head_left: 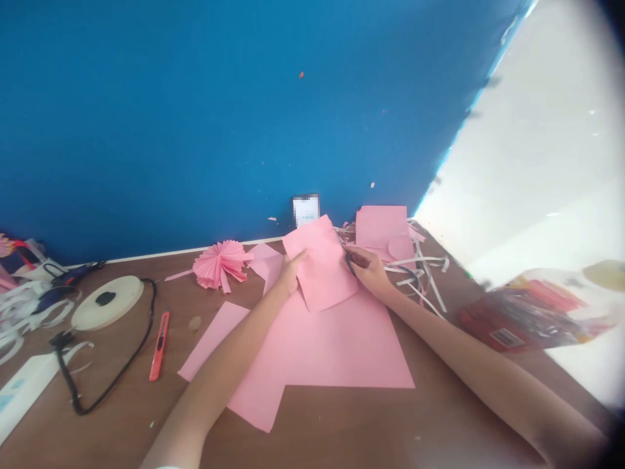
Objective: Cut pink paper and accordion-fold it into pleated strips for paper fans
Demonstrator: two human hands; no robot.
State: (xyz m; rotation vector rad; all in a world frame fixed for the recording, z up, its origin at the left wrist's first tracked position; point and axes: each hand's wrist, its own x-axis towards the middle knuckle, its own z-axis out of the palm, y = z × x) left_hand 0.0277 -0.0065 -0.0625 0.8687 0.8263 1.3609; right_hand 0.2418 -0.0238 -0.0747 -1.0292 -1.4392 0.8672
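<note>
My left hand (291, 273) pinches the left edge of a piece of pink paper (322, 264), which is lifted a little off the table. My right hand (370, 270) closes on a pair of dark-handled scissors (349, 262), whose blades are at the paper's right edge. The blades are partly hidden by the paper and fingers. Below both hands, a large cut pink sheet (317, 355) lies flat on the brown wooden table (342, 436). Another pink sheet (381, 231) lies beyond my right hand, among white paper strips (420, 273).
A pink pleated paper rosette (219, 264) lies left of my hands, with an orange utility knife (159, 345) nearer me. At far left are a round cream disc (107, 301), a black cord (105, 384) and a blue-and-black tool (63, 283). A plastic package (532, 309) sits right. A blue wall (195, 117) backs the table.
</note>
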